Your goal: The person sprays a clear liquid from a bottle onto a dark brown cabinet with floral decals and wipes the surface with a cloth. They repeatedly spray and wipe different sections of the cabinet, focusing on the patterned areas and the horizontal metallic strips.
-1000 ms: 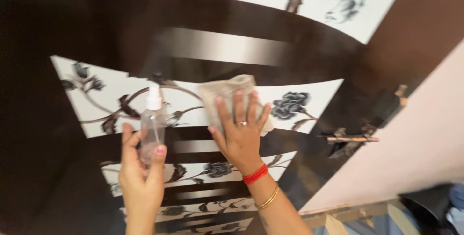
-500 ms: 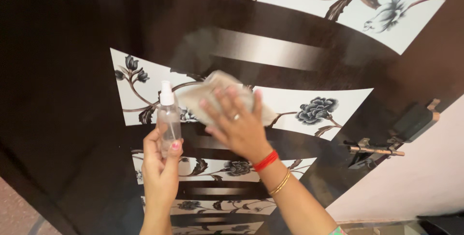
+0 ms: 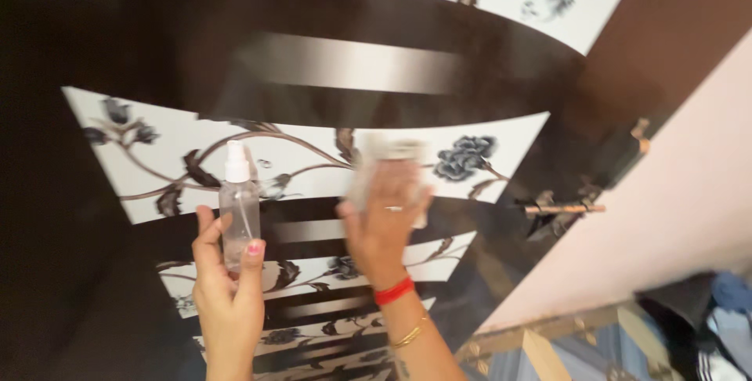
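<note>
The left hand (image 3: 229,287) is wrapped around a clear spray bottle (image 3: 239,209). Just to its right, the right hand (image 3: 381,220) presses a pale cloth (image 3: 374,163) flat, fingers spread, on the dark flowered door (image 3: 345,68).

The right hand (image 3: 384,220) is blurred, so its fingers cannot be told apart clearly. The pale cloth (image 3: 385,163) under it is mostly hidden by this hand and also smeared. The left hand (image 3: 229,295) covers the bottom of the clear spray bottle (image 3: 239,209). Both forearms are cut off by the lower edge. Right of the hands, the metal latch (image 3: 560,210) is too blurred to read.
</note>
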